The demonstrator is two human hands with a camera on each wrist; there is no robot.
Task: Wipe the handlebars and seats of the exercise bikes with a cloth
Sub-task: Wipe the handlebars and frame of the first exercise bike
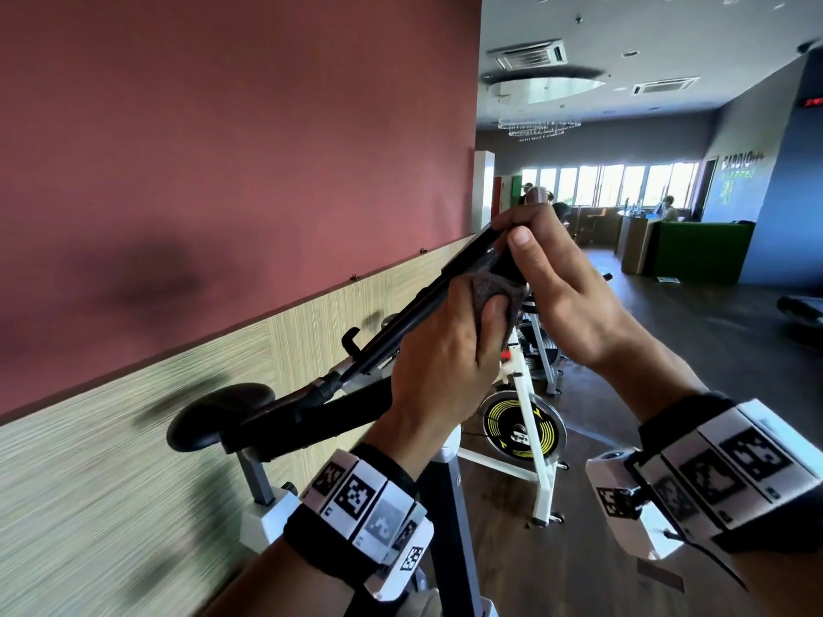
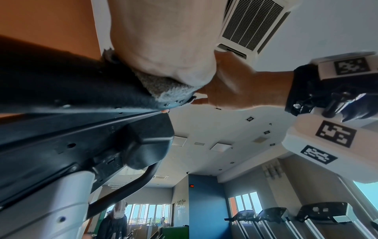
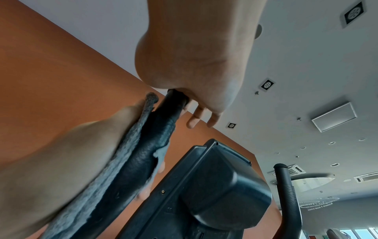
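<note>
The cloth (image 1: 494,292) is gray and fuzzy, and it is folded around a black handlebar (image 1: 427,305) of an exercise bike. The left hand (image 1: 441,362) has its grip closed around the cloth, with the thumb pressing the cloth onto the bar. From the right wrist view the cloth (image 3: 114,174) looks thick and soft, and it lies between the palm and the bar. The right hand (image 1: 565,282) pinches the top end of the same handlebar with its thumb and fingers, just above the cloth. The handlebar slopes up from the bike toward the hands. A black seat (image 1: 218,416) of another bike sits lower down, beside the red wall (image 1: 222,126). A black console (image 3: 214,190) is fixed below the bar. Farther back stands a white bike with a yellow and black wheel (image 1: 523,429) on the dark floor.
</note>
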